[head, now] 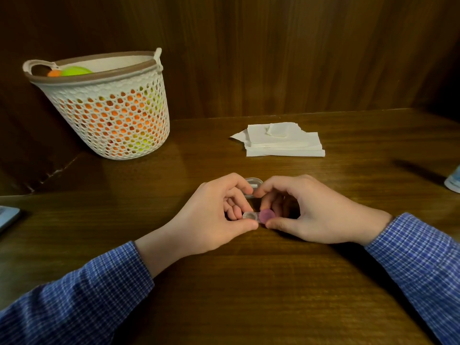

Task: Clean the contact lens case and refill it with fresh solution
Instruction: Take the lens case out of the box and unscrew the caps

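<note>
**Both hands pinching the lens case over the tabletop**

The tabletop [249, 282] carried a perforated basket [109, 115] far beyond and left of the fingers, and a tissue stack [283, 141] just beyond them, likely kept near for wiping. The left hand [211, 217] and right hand [306, 215] met at centre, each pinching one end of the contact lens case [258, 216], probably to steady it for uncapping. Its left well looked clear and uncapped; a purple cap [267, 215] covered the right. A clear piece [254, 183], perhaps a lid, lay just behind the fingertips.
</note>
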